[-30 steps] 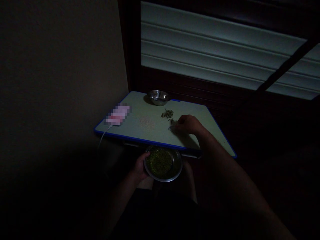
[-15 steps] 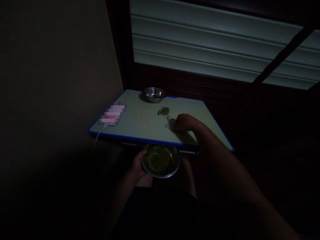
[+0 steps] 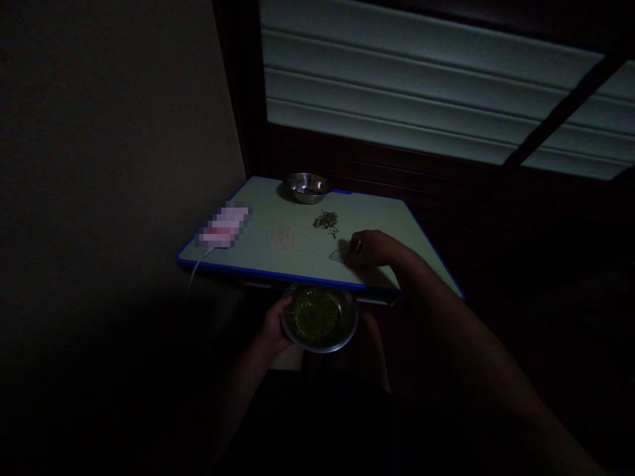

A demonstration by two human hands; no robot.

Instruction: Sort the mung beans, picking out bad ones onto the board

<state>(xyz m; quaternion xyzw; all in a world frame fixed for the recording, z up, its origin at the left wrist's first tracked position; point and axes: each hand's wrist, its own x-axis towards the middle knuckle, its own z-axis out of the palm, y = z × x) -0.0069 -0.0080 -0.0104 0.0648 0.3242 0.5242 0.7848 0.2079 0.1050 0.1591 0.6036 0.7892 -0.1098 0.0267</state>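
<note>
One metal bowl (image 3: 349, 327) was gripped at its left rim by the left hand (image 3: 275, 325), thumb over the edge; green grains (image 3: 312, 314) lay inside it. The bowl was positioned at the near edge of the pale, blue-edged tabletop (image 3: 381, 215). The right hand (image 3: 366, 250), fingers closed, grasped a thin clear piece (image 3: 338, 255) over the near half of the surface; whether the piece touched the surface could not be determined. Just beyond lay a dark scattered pile (image 3: 326, 222); to its left, a patch of pale bits (image 3: 282, 238). A second bowl (image 3: 307, 189) stood upright near the far edge. At the left edge lay a blurred pink item (image 3: 225, 225) with a white cable (image 3: 194, 272).
</note>
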